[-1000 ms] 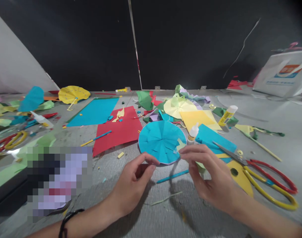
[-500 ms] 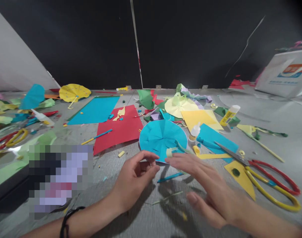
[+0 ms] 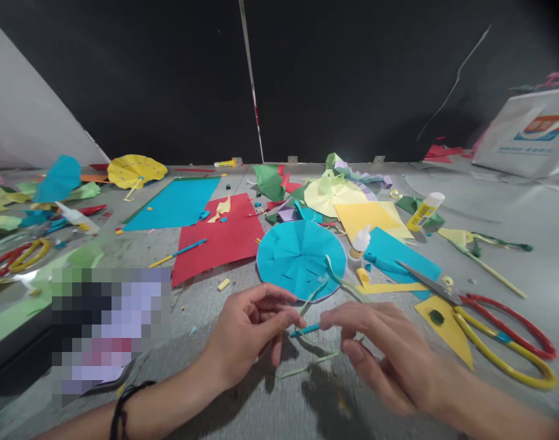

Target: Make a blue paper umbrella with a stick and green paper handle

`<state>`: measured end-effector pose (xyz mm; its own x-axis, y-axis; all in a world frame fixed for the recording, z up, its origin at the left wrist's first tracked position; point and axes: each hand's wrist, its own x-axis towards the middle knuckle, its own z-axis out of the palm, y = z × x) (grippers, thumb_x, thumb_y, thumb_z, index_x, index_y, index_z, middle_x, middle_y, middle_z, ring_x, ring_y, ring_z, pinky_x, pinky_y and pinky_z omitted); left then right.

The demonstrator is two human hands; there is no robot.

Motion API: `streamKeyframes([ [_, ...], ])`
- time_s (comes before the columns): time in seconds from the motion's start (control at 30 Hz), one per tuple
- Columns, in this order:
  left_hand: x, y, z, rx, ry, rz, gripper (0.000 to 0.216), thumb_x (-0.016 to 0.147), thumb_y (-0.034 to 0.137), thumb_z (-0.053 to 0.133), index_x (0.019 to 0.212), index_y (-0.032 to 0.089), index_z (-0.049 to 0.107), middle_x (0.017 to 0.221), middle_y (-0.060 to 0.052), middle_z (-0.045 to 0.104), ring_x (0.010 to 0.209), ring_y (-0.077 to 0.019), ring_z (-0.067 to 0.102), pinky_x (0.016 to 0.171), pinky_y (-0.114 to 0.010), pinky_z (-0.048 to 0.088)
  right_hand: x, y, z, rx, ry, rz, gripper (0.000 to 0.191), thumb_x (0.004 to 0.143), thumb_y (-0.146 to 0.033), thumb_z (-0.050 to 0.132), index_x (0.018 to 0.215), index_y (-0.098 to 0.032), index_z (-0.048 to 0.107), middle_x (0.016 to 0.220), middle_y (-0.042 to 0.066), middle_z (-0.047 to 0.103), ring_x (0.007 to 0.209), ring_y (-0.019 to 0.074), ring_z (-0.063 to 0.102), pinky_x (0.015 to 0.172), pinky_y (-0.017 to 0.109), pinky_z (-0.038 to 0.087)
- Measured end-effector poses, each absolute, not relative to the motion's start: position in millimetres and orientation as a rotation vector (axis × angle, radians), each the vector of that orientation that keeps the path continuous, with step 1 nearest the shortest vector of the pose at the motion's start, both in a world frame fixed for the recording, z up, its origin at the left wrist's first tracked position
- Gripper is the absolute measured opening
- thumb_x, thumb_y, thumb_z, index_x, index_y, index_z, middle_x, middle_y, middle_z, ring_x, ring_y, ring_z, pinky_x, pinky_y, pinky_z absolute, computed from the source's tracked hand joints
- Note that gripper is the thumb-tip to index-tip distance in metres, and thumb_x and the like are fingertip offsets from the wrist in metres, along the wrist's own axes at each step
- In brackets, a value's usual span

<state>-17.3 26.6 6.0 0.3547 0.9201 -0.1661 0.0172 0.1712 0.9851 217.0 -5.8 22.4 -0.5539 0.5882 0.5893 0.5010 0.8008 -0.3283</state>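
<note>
Both hands came off the blue paper disc [image 3: 301, 256] and dropped to the blue stick [image 3: 305, 330] on the counter [image 3: 512, 208], at the disc's 6 o'clock. My left hand [image 3: 247, 333] was half-curled and my right hand [image 3: 380, 348] loosely open, with fingertips at the stick's ends. I couldn't tell if I actually gripped it. The disc lay flat, released.

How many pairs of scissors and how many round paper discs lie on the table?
Scissors: 2, right pair, left pair
Round paper discs: 3, blue disc, pale yellow disc, yellow disc
Total: 5
</note>
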Motion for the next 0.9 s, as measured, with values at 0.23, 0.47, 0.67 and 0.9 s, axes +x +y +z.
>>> streamKeyframes([
  [0.23,-17,22,3,1.194,0.902,0.735,0.030,0.089,0.039,0.074,0.105,0.014,0.068,0.083,-0.007,0.079,0.038,-0.0108,0.065,0.036,-0.016,0.036,208,0,6,-0.832,-2.212,0.086,0.018,0.098,-0.015,0.062,0.112,-0.026,0.061,0.101,0.003,0.081,0.088,0.0183,0.080,0.069,0.027,0.061],
  [0.47,-16,17,2,1.123,0.781,0.690,0.036,0.095,0.039,0.068,0.122,0.015,0.067,0.076,-0.003,0.075,0.044,-0.0143,0.072,0.038,-0.015,0.045,208,1,-2,-0.834,-2.210,0.132,0.010,0.098,-0.023,0.068,0.107,-0.024,0.064,0.112,0.008,0.075,0.097,0.0207,0.077,0.079,0.034,0.062],
  [0.67,-14,10,2,1.026,0.668,0.619,0.053,0.094,0.038,0.073,0.142,0.022,0.056,0.078,-0.002,0.077,0.057,-0.0191,0.078,0.042,-0.015,0.052,205,-4,0,-0.774,-2.205,0.194,0.013,0.099,-0.021,0.067,0.112,-0.021,0.067,0.111,0.009,0.075,0.102,0.0232,0.073,0.087,0.038,0.062],
  [0.9,-12,1,4,0.981,0.633,0.586,0.055,0.083,0.035,0.085,0.134,0.028,0.064,0.093,-0.004,0.081,0.057,-0.0135,0.077,0.046,-0.012,0.050,201,-12,14,-0.597,-2.188,0.302,0.016,0.098,-0.007,0.064,0.107,-0.016,0.074,0.100,0.008,0.078,0.087,0.0176,0.073,0.077,0.030,0.062],
])
